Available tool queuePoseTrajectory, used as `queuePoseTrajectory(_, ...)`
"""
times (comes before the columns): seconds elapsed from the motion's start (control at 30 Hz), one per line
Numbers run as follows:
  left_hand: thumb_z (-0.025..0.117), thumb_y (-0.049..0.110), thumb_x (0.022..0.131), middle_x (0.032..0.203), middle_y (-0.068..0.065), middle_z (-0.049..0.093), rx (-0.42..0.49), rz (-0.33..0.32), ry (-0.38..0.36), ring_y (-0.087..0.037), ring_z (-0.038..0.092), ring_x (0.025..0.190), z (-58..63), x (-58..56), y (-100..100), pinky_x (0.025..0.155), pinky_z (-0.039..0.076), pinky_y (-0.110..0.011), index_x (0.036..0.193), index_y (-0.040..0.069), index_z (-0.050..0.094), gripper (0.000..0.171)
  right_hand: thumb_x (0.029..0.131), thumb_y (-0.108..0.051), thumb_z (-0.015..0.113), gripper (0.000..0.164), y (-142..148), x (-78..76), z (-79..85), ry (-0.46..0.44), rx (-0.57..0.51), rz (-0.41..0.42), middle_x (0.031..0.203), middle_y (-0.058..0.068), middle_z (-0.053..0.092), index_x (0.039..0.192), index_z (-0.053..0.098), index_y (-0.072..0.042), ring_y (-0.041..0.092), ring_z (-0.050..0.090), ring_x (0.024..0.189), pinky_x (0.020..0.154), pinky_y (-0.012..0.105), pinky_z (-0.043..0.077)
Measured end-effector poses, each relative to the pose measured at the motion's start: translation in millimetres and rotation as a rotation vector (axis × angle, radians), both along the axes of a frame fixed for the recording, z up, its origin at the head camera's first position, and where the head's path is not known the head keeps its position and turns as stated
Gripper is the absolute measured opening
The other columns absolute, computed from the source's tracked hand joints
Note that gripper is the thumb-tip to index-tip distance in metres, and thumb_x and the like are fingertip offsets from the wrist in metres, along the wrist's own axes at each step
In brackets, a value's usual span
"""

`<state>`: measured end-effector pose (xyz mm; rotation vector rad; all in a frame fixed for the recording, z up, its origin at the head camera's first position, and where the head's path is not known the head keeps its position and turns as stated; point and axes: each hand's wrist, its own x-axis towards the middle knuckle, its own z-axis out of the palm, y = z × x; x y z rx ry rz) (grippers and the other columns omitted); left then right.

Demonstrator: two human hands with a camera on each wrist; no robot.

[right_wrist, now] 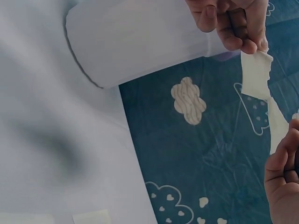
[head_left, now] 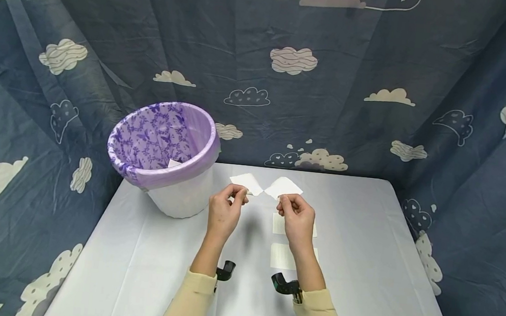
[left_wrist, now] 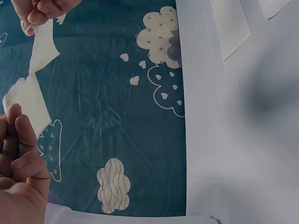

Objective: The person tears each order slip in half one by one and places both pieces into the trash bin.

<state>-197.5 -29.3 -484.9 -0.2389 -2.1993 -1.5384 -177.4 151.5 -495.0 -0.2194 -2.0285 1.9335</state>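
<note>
Between the two hands hangs a cream slip of paper, torn nearly in two, its halves meeting only at a narrow point in the middle. My left hand [head_left: 225,210] pinches the left half [head_left: 247,181] between thumb and fingers. The right half [head_left: 284,186] is pinched the same way by my right hand [head_left: 297,218]. Both hands are held above the table. In the left wrist view, a ragged torn edge shows on the near half [left_wrist: 29,100]. The right wrist view shows the left hand [right_wrist: 231,21] gripping its half [right_wrist: 255,77] by the end.
A white bin [head_left: 182,194] with a purple patterned liner [head_left: 155,134] stands at the back left, a pale paper scrap [head_left: 173,163] inside it. Two cream paper slips [head_left: 279,224] [head_left: 282,256] lie on the white table [head_left: 362,248] beneath the right arm. A cloud-print curtain [head_left: 328,119] encloses the table.
</note>
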Motion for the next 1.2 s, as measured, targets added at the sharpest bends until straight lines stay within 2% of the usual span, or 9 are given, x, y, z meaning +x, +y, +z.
queuePoseTrajectory(0.4, 0.072, 0.013, 0.102, 0.077, -0.007, 0.076, 0.008, -0.009, -0.034, -0.022, 0.071, 0.071, -2.3, -1.4, -2.7, 0.060, 0.053, -0.020, 0.097, 0.006, 0.078, 0.011, 0.104, -0.009, 0.066, 0.017, 1.0, -0.9, -2.0, -0.014, 0.014, -0.008, 0.075, -0.002, 0.066, 0.099, 0.073, 0.005, 0.008, 0.062, 0.069, 0.067, 0.017, 0.053)
queuePoseTrajectory(0.57, 0.071, 0.012, 0.102, 0.077, -0.008, 0.076, 0.014, -0.006, -0.022, -0.021, 0.070, 0.071, -1.4, -1.2, -4.4, 0.059, 0.053, -0.020, 0.098, 0.005, 0.077, 0.011, 0.105, -0.011, 0.066, 0.019, 5.1, -0.1, -3.2, -0.021, 0.033, -0.018, 0.077, -0.002, 0.066, 0.102, 0.072, 0.007, 0.007, 0.062, 0.070, 0.067, 0.017, 0.053)
queuePoseTrajectory(0.67, 0.070, 0.011, 0.102, 0.077, -0.009, 0.076, 0.019, -0.003, -0.017, -0.021, 0.070, 0.071, -0.6, -1.2, -5.5, 0.060, 0.053, -0.020, 0.099, 0.004, 0.077, 0.010, 0.105, -0.011, 0.066, 0.018, 7.5, 0.0, -4.1, -0.019, 0.043, -0.027, 0.077, -0.002, 0.066, 0.102, 0.074, 0.004, 0.007, 0.062, 0.069, 0.066, 0.016, 0.052)
queuePoseTrajectory(0.97, 0.065, 0.009, 0.105, 0.078, -0.009, 0.073, -0.008, -0.024, -0.020, -0.017, 0.064, 0.072, -3.3, -1.5, -5.7, 0.055, 0.046, -0.020, 0.106, 0.006, 0.074, 0.010, 0.105, -0.009, 0.065, 0.015, 9.2, 0.0, -7.6, -0.009, 0.030, -0.009, 0.077, -0.005, 0.068, 0.107, 0.077, -0.001, 0.008, 0.063, 0.071, 0.067, 0.018, 0.054)
queuePoseTrajectory(1.2, 0.062, 0.003, 0.102, 0.077, -0.007, 0.071, -0.011, -0.018, -0.036, -0.018, 0.063, 0.072, -4.1, -0.1, -4.4, 0.054, 0.045, -0.020, 0.110, 0.010, 0.075, 0.016, 0.104, -0.006, 0.062, 0.017, 7.9, 1.0, -9.1, -0.026, 0.008, -0.006, 0.077, -0.006, 0.068, 0.110, 0.077, -0.003, 0.008, 0.065, 0.072, 0.070, 0.019, 0.055)
